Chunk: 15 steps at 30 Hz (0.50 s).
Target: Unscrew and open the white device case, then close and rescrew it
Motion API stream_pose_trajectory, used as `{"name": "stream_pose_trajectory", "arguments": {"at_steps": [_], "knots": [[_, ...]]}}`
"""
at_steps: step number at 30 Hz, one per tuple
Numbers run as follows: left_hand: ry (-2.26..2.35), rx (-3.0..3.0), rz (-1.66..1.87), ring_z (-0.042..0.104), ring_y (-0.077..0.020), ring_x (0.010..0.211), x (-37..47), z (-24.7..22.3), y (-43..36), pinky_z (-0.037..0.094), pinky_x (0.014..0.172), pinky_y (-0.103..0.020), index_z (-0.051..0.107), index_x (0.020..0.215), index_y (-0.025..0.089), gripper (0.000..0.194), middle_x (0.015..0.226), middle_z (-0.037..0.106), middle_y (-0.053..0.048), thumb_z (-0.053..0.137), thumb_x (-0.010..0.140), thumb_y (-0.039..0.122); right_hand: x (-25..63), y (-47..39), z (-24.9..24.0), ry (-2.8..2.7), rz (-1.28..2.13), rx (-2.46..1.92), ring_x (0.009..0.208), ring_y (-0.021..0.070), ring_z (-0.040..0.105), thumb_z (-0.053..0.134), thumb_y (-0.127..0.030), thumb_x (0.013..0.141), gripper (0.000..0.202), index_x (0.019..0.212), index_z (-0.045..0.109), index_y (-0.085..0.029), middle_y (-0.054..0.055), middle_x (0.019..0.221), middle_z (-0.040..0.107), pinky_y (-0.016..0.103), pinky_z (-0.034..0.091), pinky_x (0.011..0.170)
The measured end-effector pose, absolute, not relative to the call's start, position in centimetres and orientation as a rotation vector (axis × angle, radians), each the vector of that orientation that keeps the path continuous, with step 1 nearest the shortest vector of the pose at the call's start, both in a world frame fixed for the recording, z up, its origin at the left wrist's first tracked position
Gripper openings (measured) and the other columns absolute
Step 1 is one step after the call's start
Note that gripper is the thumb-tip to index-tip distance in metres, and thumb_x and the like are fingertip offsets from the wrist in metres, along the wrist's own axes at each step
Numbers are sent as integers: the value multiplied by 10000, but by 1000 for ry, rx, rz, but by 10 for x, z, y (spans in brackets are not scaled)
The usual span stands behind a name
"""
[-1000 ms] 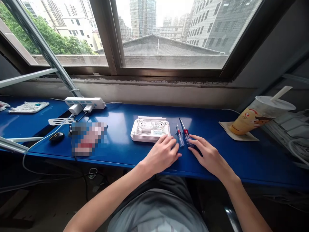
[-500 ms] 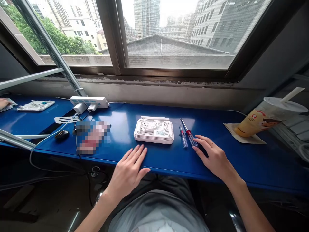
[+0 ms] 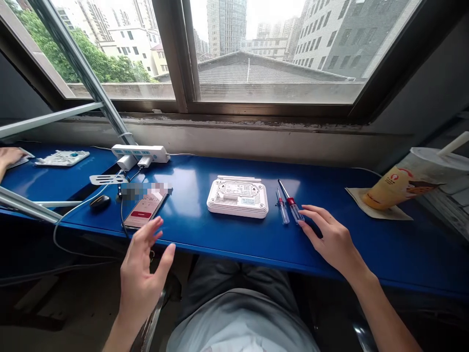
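My left hand (image 3: 144, 269) is raised at the desk's front edge, just below the smartphone (image 3: 143, 211), thumb and fingers apart and holding nothing. The phone lies tilted on the desk, its screen showing a red button. To the right, my right hand (image 3: 331, 239) has its fingers spread, fingertips at the handle end of the larger screwdriver (image 3: 294, 209); whether they touch it I cannot tell. A smaller screwdriver (image 3: 283, 210) lies alongside, clear-handled with red collar like the other. Between my hands sits a white router (image 3: 237, 199), underside up, antennas folded along its back.
A drink cup with a straw (image 3: 397, 183) stands on cardboard (image 3: 381, 212) at right. At left are a power strip (image 3: 141, 153) with plugs and cables, a black mouse (image 3: 100, 203) and a metal frame. Another person's hand (image 3: 10, 157) is at the far left, near a white case (image 3: 63, 158).
My left hand has lifted off the desk beside the router and moved left towards the phone, its fingers now curved. My right hand stays by the screwdrivers. The view has shifted slightly.
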<state>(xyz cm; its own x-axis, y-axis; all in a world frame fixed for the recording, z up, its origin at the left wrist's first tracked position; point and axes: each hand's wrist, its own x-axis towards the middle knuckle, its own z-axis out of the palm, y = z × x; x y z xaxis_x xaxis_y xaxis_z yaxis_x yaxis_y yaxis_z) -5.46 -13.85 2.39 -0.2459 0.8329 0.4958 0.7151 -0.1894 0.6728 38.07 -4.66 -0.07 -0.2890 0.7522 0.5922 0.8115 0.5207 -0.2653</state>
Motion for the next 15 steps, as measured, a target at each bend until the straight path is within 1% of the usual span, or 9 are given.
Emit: {"name": "stream_pose_trajectory", "arguments": {"at_steps": [1, 3, 4, 5, 6, 7, 9, 11, 15], "knots": [[1948, 1845, 1424, 613, -323, 1401, -55, 26, -127, 578, 1142, -482, 440, 1584, 337, 606, 1560, 572, -87, 620, 1016, 448, 381, -47, -1, -2083, -117, -1262, 1155, 347, 765, 599, -333, 1083, 244, 1262, 729, -230, 134, 1309, 737, 500, 724, 868], [2200, 1860, 1267, 496, -404, 1498, -62, 30, -101, 509, 1189, -570, 411, 1619, 296, 699, 1643, 462, -134, 633, 988, 502, 381, -47, 0, -2080, -136, -1253, 1144, 346, 768, 601, -326, 1082, 238, 1259, 727, -228, 136, 1304, 738, 497, 726, 858], [2320, 1826, 1149, 441, -452, 1527, -69, 31, -89, 501, 1176, -605, 382, 1645, 263, 767, 1684, 384, -176, 637, 973, 532, 381, -47, 0, -2080, -150, -1250, 1135, 345, 771, 600, -322, 1083, 236, 1258, 726, -227, 137, 1298, 739, 499, 727, 856], [2417, 1768, 1030, 436, -492, 1515, -78, 33, -77, 504, 1146, -634, 353, 1665, 224, 831, 1691, 341, -227, 639, 961, 559, 381, -47, 0, -2082, -162, -1250, 1129, 345, 772, 597, -319, 1084, 234, 1258, 723, -227, 138, 1292, 740, 503, 726, 859], [2502, 1728, 913, 438, -524, 1499, -88, 33, -68, 485, 1137, -668, 307, 1685, 173, 905, 1664, 354, -278, 637, 950, 585, 382, -47, 1, -2085, -172, -1250, 1125, 345, 773, 593, -315, 1086, 232, 1259, 719, -225, 140, 1289, 739, 508, 725, 866], [2579, 1707, 791, 435, -553, 1486, -98, 34, -60, 457, 1135, -703, 273, 1694, 129, 968, 1619, 398, -316, 630, 939, 619, 382, -47, 1, -2089, -178, -1251, 1124, 345, 773, 592, -311, 1088, 229, 1259, 715, -221, 144, 1289, 738, 512, 723, 873], [2620, 1681, 542, 524, -573, 1388, -118, 36, -51, 466, 1086, -724, 214, 1703, 77, 1070, 1490, 525, -351, 588, 927, 711, 382, -47, 2, -2095, -191, -1248, 1120, 344, 773, 592, -301, 1089, 224, 1257, 706, -206, 154, 1286, 735, 510, 724, 872], [2614, 1661, 409, 571, -575, 1330, -132, 38, -49, 504, 1041, -695, 234, 1694, 53, 1112, 1426, 584, -354, 559, 911, 772, 382, -46, 2, -2098, -195, -1245, 1114, 343, 774, 592, -294, 1089, 226, 1258, 699, -191, 163, 1280, 734, 501, 728, 854], [2600, 1725, 389, 594, -575, 1303, -141, 43, -55, 542, 983, -642, 325, 1640, -2, 1082, 1399, 590, -388, 498, 927, 793, 382, -46, 1, -2108, -198, -1242, 1110, 343, 776, 585, -299, 1093, 240, 1279, 691, -190, 162, 1276, 735, 498, 732, 833]]}}
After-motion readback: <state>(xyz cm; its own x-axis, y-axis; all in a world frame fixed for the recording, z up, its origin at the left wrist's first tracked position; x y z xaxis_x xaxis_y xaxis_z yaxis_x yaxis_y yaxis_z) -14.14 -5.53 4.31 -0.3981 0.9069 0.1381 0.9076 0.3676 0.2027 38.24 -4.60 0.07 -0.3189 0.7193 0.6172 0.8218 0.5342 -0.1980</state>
